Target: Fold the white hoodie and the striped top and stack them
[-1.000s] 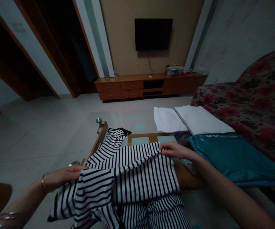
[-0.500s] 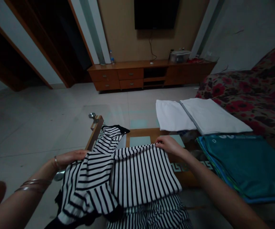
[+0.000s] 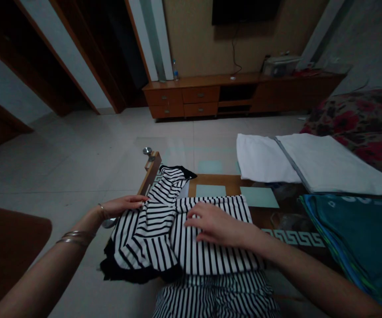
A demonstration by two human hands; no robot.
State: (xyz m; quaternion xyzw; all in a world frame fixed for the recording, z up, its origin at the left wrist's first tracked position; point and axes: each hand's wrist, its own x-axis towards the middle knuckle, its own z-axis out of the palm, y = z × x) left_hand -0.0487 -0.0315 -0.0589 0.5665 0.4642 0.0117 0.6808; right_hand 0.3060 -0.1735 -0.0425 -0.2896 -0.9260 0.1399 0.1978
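Compared with half a second ago, the far right corner of the striped shirt point(image 3: 184, 240) has been released, and the right hand point(image 3: 211, 225) has been brought back over the middle of its body panel. The left hand point(image 3: 121, 207) has been kept at the shirt's left edge. The shirt is laid on the desk point(image 3: 217, 180), its long axis running left to right — hem side to the right, one black-trimmed end stretched toward the far side. The right hand is held palm down, its grip loose, fingers bent and apart; the left is reached forward, fingertips on the cloth — whether pinched cannot be told.
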